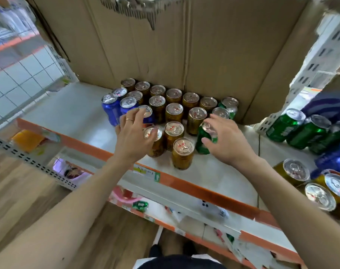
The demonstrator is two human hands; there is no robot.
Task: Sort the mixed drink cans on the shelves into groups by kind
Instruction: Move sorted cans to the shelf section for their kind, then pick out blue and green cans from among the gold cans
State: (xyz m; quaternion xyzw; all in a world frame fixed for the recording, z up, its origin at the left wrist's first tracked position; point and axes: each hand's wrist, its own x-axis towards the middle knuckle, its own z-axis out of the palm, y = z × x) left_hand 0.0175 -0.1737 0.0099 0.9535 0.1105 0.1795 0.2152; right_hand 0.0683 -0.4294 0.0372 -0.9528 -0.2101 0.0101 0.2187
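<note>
Left hand (134, 134) arches over the centre-left of the cluster. Its fingertips lie on the lid of a blue aluminium drink can (147, 111) and its thumb against a gold ring-pull tin (157, 147). We cannot tell whether it grips either. Right hand (228, 141) curls thumb and fingers round a green aluminium drink can (201, 147), which stands at the cluster's right front, mid-frame, on the white shelf (68, 113).

Risks, as we judge them:
- The cans stand packed close. Lifting the green one could clip the frontmost gold tin (183, 152) just beside it and tip it toward the orange shelf edge (184, 186).
- The left hand straddles two kinds, so it may drag the wrong one along.

Counts, centre cluster: gold 13, blue 4, green 3.

Counts, right of frame: green cans at right (309, 133) 3, gold tins at lower right (320, 197) 3, and blue cans at right edge (336, 158) at least one, cut off by the frame.
</note>
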